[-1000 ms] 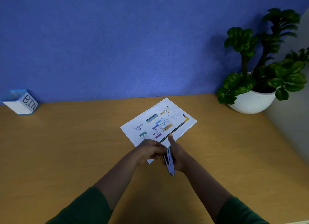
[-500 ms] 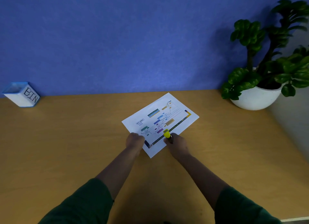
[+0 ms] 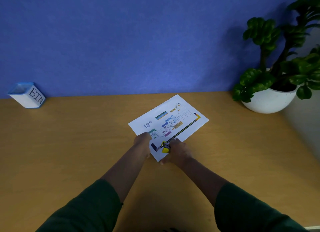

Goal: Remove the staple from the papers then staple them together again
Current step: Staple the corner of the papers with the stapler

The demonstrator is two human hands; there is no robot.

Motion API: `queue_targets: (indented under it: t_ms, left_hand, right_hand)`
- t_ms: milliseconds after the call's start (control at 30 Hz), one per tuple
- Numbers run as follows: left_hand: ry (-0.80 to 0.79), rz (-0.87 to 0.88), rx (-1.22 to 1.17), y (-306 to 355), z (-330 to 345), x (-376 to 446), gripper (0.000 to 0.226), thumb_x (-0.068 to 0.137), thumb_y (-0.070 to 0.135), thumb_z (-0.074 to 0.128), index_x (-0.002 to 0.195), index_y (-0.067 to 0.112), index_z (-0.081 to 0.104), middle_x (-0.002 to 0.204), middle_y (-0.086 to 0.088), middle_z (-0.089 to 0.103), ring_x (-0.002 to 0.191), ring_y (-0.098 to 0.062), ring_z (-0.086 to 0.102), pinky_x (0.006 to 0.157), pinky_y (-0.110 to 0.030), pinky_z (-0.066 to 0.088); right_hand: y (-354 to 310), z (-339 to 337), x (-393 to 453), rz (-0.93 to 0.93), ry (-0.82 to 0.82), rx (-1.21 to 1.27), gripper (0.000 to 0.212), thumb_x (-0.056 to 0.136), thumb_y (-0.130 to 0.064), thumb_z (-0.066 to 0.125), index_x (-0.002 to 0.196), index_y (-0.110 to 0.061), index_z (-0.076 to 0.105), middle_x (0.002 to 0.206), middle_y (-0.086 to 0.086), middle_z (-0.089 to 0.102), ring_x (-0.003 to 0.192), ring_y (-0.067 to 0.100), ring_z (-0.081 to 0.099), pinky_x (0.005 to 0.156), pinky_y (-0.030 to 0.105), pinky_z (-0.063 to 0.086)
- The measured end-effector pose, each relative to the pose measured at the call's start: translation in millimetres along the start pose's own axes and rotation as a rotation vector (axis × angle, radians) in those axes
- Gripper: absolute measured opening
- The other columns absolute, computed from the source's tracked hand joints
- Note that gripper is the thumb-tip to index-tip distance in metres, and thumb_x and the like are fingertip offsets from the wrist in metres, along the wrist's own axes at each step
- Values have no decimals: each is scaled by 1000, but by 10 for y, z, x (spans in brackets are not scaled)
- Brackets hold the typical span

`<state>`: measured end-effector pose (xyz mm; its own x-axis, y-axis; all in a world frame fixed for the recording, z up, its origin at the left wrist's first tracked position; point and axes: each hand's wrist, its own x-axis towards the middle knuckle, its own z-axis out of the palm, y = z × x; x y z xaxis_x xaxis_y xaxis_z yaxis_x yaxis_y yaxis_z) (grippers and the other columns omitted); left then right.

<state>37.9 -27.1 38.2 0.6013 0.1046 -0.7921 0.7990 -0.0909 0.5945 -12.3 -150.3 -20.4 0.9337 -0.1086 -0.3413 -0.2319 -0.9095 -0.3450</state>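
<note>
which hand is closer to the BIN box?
Left. The left hand rests on the papers' left edge, on the BIN box side; the right hand holds the yellow tool farther right.

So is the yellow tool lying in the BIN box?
No, the right hand holds the yellow tool on the papers, far from the BIN box.

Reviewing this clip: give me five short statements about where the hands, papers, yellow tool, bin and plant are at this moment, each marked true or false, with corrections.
1. The right hand holds a yellow tool over the papers' near corner. True.
2. The left hand is lifted clear of the papers. False: it rests on their left edge.
3. The bin stands at the desk's far left, by the blue wall. True.
4. The plant stands beside the bin. False: it is at the far right.
5. The papers are in the bin. False: they lie flat on the desk.
</note>
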Motion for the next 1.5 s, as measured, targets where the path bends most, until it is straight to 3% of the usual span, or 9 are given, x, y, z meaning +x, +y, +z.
queue_targets:
  t_ms: [167, 300, 467, 600, 867, 1000, 1233, 1367, 1500]
  left_hand:
    - [-37, -2, -7, -4, -20, 10, 17, 89, 14, 50, 106, 11, 50, 87, -10, 46, 62, -19, 36, 50, -29, 27]
    - [-59, -14, 7, -6, 28, -15, 17, 90, 19, 51, 99, 7, 44, 74, -6, 36, 60, -19, 30, 62, -30, 29]
    - [-63, -38, 114, 60, 136, -59, 16, 95, 19, 50, 98, 5, 42, 98, -11, 39, 94, -24, 36, 80, -32, 32]
    - [-52, -73, 103, 67, 138, -82, 26, 93, 23, 50, 74, 6, 44, 76, -11, 47, 66, -25, 44, 67, -34, 37]
    - [0, -18, 221, 80, 84, -86, 21, 97, 19, 45, 85, 2, 46, 87, -12, 49, 90, -24, 42, 77, -33, 33]
    - [-17, 17, 168, 36, 132, -139, 20, 94, 16, 49, 79, 5, 42, 70, -11, 40, 58, -23, 38, 52, -29, 32]
    - [-8, 40, 54, 71, 225, -182, 26, 93, 13, 49, 119, 11, 53, 88, -13, 44, 58, -22, 35, 50, -28, 32]
    - [-29, -13, 4, 95, 215, -192, 20, 95, 14, 50, 82, -1, 45, 72, -10, 33, 59, -19, 31, 77, -28, 31]
    - [-77, -6, 39, 30, 197, -152, 30, 96, 17, 45, 69, 6, 40, 66, -7, 33, 55, -18, 29, 53, -29, 27]
  right_hand:
    - [12, -7, -24, 0, -5, 18, 71, 57, -51, 82, 113, -14, 58, 110, 6, 55, 95, 17, 51, 72, 30, 46]
    - [53, -12, -19, -10, -3, -2, 70, 60, -51, 80, 115, -13, 58, 112, 7, 56, 100, 21, 54, 79, 33, 48]
    - [60, -15, 2, -15, 4, -5, 67, 62, -50, 79, 113, -13, 58, 111, 7, 57, 100, 21, 55, 80, 32, 46]
    - [20, 9, 35, -20, 34, -49, 66, 61, -51, 80, 110, -13, 58, 107, 7, 61, 97, 21, 59, 77, 31, 47]
    - [-15, 4, 116, -166, 78, -253, 48, 82, -44, 65, 108, -7, 52, 107, 12, 63, 96, 28, 62, 78, 35, 46]
    - [20, -20, 114, -223, 70, -267, 32, 90, -25, 54, 111, -1, 51, 111, 18, 63, 96, 33, 62, 79, 36, 47]
    - [82, -83, 80, -177, 15, -163, 39, 86, -34, 63, 113, -7, 51, 114, 13, 62, 101, 29, 62, 79, 36, 50]
    - [117, -123, 79, -149, -1, -125, 50, 78, -41, 70, 111, -9, 52, 112, 11, 63, 101, 29, 62, 78, 35, 50]
    - [150, -124, 68, -166, 23, -129, 53, 77, -44, 70, 112, -9, 52, 113, 12, 63, 102, 29, 62, 77, 35, 49]
